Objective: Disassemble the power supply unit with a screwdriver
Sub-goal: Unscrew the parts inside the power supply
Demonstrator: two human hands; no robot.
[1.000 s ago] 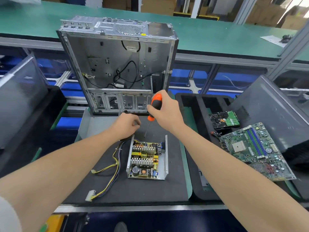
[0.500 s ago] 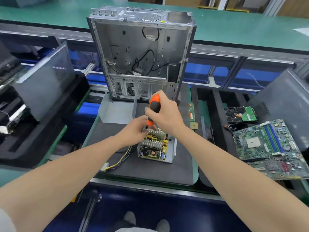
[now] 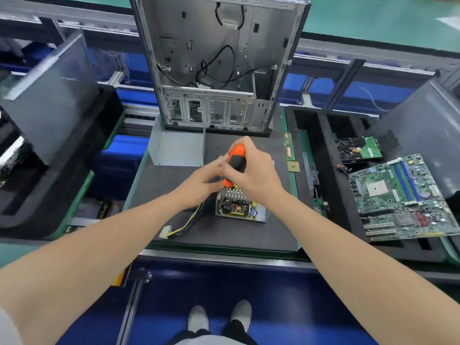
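Observation:
The opened power supply unit [image 3: 240, 207] lies on the black mat [image 3: 224, 235], its circuit board and heat sinks exposed in a metal tray. A bundle of yellow and black wires [image 3: 184, 226] runs left from it to a white connector. My right hand [image 3: 254, 170] grips the orange and black screwdriver [image 3: 235, 160], held upright with its shaft pointing down into the unit's far left corner. My left hand [image 3: 201, 181] reaches in beside the shaft, fingers touching the screwdriver's lower part; the tip is hidden.
An empty computer case [image 3: 216, 61] stands upright behind the mat, with the unit's removed metal cover [image 3: 176, 148] at its foot. A motherboard [image 3: 400, 195] and a hard drive [image 3: 358, 150] lie on black foam trays to the right. Grey panels lean at both sides.
My head has tilted down and the view has shifted. Both hands came nearer over the unit, and the screwdriver now stands over its far left corner.

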